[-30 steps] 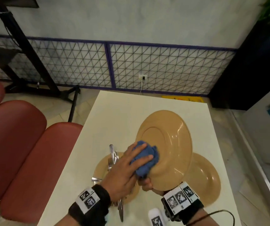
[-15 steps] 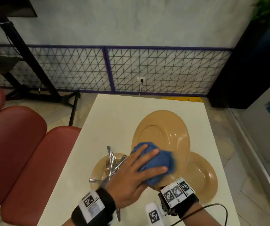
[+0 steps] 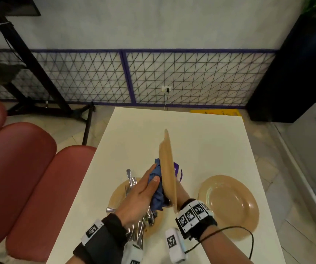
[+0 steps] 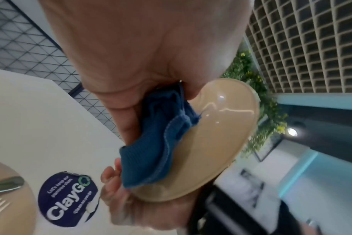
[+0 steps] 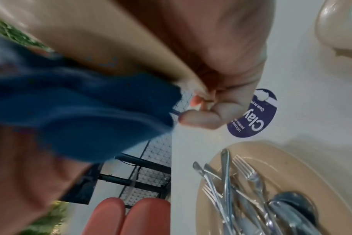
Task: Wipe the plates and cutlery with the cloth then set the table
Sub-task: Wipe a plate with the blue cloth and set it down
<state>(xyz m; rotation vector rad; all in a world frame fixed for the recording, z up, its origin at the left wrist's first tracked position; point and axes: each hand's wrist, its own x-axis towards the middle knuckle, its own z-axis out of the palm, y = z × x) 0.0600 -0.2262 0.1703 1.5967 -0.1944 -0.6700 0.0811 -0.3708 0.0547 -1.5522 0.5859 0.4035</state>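
Hands wipe plate; sticker reads "ClayGO".

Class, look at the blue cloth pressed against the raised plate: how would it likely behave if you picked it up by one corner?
The blue cloth would probably hang limp: it bunches in soft folds under the left hand. It looks light, with thin ribbed fabric. It seems unlikely to slip, unlike the glossy plate.

Plate: glossy, smooth tan. Cloth: blue, ribbed knit, matt. Cutlery: shiny metal. Table: smooth cream, matt. Seats: smooth red upholstery.
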